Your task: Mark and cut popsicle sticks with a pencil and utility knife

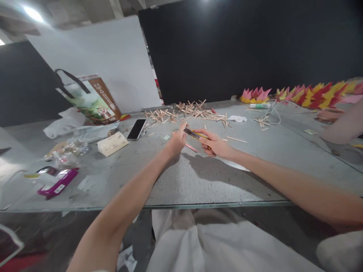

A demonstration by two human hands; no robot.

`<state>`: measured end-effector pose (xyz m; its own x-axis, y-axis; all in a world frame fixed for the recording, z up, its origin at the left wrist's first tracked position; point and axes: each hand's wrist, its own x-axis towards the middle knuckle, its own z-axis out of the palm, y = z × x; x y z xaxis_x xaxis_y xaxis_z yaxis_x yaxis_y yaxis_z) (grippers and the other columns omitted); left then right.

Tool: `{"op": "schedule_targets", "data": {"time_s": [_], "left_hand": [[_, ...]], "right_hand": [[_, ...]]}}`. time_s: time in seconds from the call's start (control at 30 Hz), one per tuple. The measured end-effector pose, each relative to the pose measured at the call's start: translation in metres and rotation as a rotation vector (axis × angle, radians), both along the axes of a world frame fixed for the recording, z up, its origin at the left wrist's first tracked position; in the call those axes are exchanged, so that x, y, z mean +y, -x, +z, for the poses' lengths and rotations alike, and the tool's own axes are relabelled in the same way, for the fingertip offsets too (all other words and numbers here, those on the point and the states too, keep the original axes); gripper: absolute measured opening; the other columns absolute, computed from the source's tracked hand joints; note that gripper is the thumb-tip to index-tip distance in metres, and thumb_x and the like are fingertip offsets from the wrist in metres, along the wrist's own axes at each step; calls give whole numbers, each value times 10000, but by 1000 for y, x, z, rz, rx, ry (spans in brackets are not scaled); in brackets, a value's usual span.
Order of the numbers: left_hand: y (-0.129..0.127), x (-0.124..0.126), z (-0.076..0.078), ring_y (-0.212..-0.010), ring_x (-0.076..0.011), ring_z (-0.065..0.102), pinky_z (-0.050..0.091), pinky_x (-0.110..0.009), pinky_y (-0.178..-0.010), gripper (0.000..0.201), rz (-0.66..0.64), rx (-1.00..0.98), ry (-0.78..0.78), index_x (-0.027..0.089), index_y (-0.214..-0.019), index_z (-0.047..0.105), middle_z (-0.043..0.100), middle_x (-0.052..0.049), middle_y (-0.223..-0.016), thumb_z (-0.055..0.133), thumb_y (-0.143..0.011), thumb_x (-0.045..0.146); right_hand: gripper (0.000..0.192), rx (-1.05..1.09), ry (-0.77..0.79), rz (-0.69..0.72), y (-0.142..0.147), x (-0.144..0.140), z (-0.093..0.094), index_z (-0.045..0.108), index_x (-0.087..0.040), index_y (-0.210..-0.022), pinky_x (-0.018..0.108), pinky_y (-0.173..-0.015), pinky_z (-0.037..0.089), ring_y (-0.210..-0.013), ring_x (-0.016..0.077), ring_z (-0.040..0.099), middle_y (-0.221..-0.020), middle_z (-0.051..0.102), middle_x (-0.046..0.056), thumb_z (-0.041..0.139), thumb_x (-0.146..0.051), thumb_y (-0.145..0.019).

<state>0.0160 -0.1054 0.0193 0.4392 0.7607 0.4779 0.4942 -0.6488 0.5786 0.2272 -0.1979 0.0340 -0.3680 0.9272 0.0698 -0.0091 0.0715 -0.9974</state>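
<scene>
Both my hands meet over the middle of the grey table [198,181]. My right hand [214,143] grips a yellow utility knife [195,135] by its handle. My left hand [176,141] pinches the dark front end of that knife with thumb and fingers. A thin pink stick [191,147] lies on the table just under my hands. A loose wooden stick [236,139] lies a little to the right.
A heap of wooden sticks and stick crosses [187,111] lies farther back. A phone [136,129], a wooden block [112,143], a paper bag [90,99] and a purple packet [58,183] sit left. Folded paper shapes [306,94] line the back right; another person's arm [344,126] rests there.
</scene>
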Motion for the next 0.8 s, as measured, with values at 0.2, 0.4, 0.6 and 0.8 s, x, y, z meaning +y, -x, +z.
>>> {"op": "schedule_targets", "data": {"time_s": [0.2,0.4,0.6,0.8], "left_hand": [[-5,-6,0,-1187,-286,668,461,-459,-1127,493,42,-86,-42,168,-1448,517,691,-153,-1262,419,-971,99],[-5,-9,6,-1120,-273,681,481,-428,-1081,487,36,-69,-32,191,-1457,509,698,-132,-1232,438,-981,118],[-8,-12,5,-1094,-256,679,492,-431,-1083,512,60,-100,-24,209,-1463,491,696,-114,-1220,425,-970,90],[-9,-10,8,-1064,-241,683,503,-427,-1065,538,71,-132,-43,229,-1467,500,682,-102,-1247,437,-956,73]], "right_hand": [[503,62,-92,-17,14,-12,-10,428,-263,-1551,185,-388,218,-392,81,258,-641,337,-125,536,-392,-1077],[440,29,-67,4,6,-7,2,463,-272,-1515,188,-392,210,-401,81,234,-631,320,-123,521,-377,-1092],[453,54,-88,8,9,-6,-4,440,-282,-1536,191,-397,209,-408,84,223,-638,314,-123,508,-383,-1100],[502,105,-123,-9,17,-13,-8,414,-278,-1540,188,-395,212,-417,84,203,-646,297,-127,542,-444,-1084]]}}
